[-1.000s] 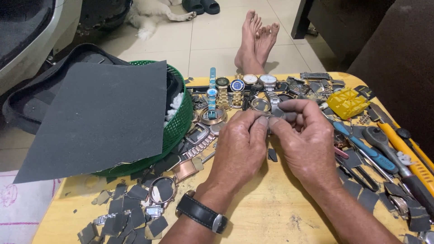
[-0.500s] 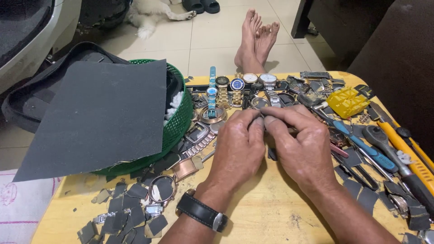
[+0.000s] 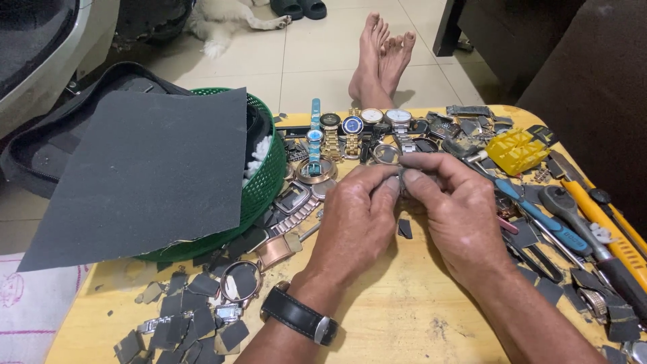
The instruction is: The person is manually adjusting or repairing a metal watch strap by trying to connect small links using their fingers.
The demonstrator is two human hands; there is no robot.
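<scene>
Both hands [image 3: 404, 209] pinch small dark watch part [image 3: 403, 180] together.

Bare yellowish wood on the table [image 3: 411, 317], matt and scuffed, dusted with dark grit; matt, rough-grained dark grey abrasive paper for the big sheet [image 3: 145, 172] and the cut scraps [image 3: 192, 320]; green plastic mesh on the basket [image 3: 269, 182]; shiny gold and silver metal on the row of watches [image 3: 350, 128]; black leather-like strap with a bright metal buckle on the wristwatch [image 3: 296, 315]; glossy blue plastic grips on the pliers [image 3: 539, 216]; yellow plastic on the block [image 3: 515, 149]
</scene>
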